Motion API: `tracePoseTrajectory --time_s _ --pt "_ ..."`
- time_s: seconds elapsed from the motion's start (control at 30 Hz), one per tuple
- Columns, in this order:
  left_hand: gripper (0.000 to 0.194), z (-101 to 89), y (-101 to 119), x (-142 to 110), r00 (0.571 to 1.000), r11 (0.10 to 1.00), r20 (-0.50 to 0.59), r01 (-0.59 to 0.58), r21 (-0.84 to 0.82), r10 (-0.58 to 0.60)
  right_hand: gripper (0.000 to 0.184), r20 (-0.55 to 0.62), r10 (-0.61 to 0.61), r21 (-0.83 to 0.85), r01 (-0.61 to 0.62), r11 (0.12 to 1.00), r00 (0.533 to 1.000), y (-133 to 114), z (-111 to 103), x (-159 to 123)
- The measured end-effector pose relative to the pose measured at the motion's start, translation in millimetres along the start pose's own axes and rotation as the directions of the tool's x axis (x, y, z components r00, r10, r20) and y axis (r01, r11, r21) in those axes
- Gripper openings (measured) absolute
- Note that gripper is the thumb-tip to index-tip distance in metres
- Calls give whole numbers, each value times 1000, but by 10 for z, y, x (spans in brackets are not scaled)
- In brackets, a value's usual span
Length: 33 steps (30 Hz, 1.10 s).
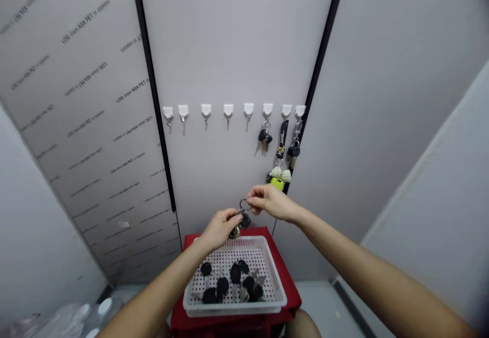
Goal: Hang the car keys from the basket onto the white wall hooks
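Both my hands hold one key set over a white perforated basket (273, 297). My left hand (220, 227) is closed on the black key head (245, 220). My right hand (269, 200) pinches the metal key ring (243, 204) above it. The basket holds several black-headed keys (233, 279) and rests on a red stool (284, 269). On the wall ahead is a row of white hooks (228, 110); the three rightmost carry key sets (264, 138), one with a black strap and a green tag (278, 181).
Grey wall panels with black seams (153, 93) enclose the spot. The left panel bears printed film text. Clear plastic bottles (76, 317) lie at the lower left. My knee (301, 325) shows below the stool.
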State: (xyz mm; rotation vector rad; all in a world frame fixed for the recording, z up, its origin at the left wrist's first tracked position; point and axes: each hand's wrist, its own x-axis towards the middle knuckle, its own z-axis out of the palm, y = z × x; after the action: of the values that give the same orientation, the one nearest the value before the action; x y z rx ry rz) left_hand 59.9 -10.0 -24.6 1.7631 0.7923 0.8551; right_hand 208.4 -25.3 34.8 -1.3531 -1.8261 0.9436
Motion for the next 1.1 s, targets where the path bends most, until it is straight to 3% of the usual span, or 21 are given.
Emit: tracePoseTrajectory --time_s 0.13,0.23,0.37,0.5,0.63,0.87,1.1 --pt "17 -91 295 255 993 998 -98 -65 -8 64 8 -154 -115 69 127 990 981 -378 -196 169" --pt "18 -146 490 414 983 995 -173 -80 -65 68 10 -245 -178 27 190 981 953 -528 -270 249" --pt "18 -181 629 535 967 992 -245 -89 -85 66 24 -164 -206 -117 188 975 965 -460 -250 261" --pt "16 -203 690 559 970 994 -228 -98 -45 86 34 -271 -156 -78 140 987 950 -369 -261 261" --pt "17 -212 755 524 962 984 -212 -175 -6 170 22 -129 -105 -22 103 994 986 -435 -330 252" --pt "18 -184 810 463 944 980 -262 -198 37 200 13 -91 -66 39 70 997 994 -491 -290 178" --pt "18 -241 802 515 892 935 -302 -278 219 336 14 -213 -122 92 144 985 969 -589 -352 197"
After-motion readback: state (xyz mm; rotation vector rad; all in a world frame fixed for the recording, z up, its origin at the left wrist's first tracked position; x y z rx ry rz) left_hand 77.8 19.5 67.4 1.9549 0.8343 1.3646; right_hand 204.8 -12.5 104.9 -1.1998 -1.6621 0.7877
